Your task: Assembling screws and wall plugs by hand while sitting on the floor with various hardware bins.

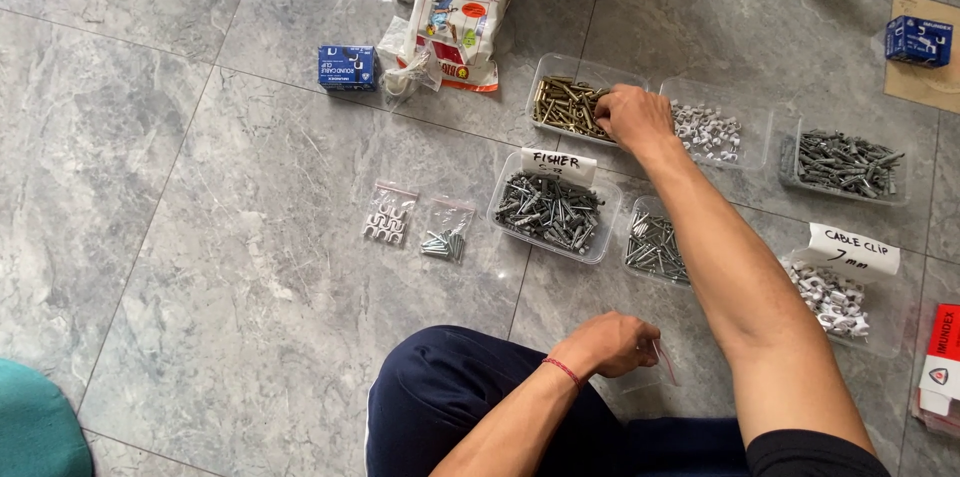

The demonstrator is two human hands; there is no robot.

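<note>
We sit on the grey tiled floor (200, 237), knees toward a spread of clear plastic trays.

Right hand (632, 117): arm stretched far forward, fingers curled down into the tray of brass-coloured screws (562, 105). The hand rests over the tray's right edge and the pile lies just to its left, under the fingertips. Fingers are closed as if pinching, but we cannot tell whether any screw is actually held. The screws lie jumbled, most with their long axis running roughly left to right.

Left hand (612, 342): close to the body, above the knee, loosely closed on a small clear zip bag (655, 362) with a red strip at its mouth. The bag hangs to the right of the fingers.

Key relation: the screw tray lies well apart from the bag, straight ahead and slightly left of it; the right hand is at the tray, the left nowhere near.

Between the two sit the tray of grey wall plugs (550, 212) and a smaller tray of screws (655, 245). Two filled bags (418, 222) lie to the left.
</note>
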